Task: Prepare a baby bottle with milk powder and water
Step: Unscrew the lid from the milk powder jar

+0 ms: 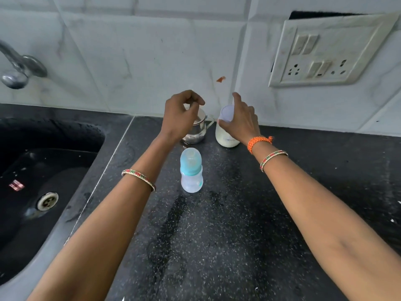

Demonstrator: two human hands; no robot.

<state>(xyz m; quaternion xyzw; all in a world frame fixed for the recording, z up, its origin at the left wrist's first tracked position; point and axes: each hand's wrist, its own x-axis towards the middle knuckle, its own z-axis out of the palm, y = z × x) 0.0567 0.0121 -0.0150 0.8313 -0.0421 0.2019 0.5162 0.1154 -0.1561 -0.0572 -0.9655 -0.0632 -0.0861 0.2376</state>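
The person is reaching for the ingredients at the back of the dark surface. The left hand is hovering over the steel jug, its grip curled and holding nothing visible. The right hand is closing around the white powder container, fingers spread at its lid. The baby bottle is standing capped, nearer the person. Next, it probably needs uncapping before powder goes in.

Black speckled counter, baby bottle, steel cup, white container
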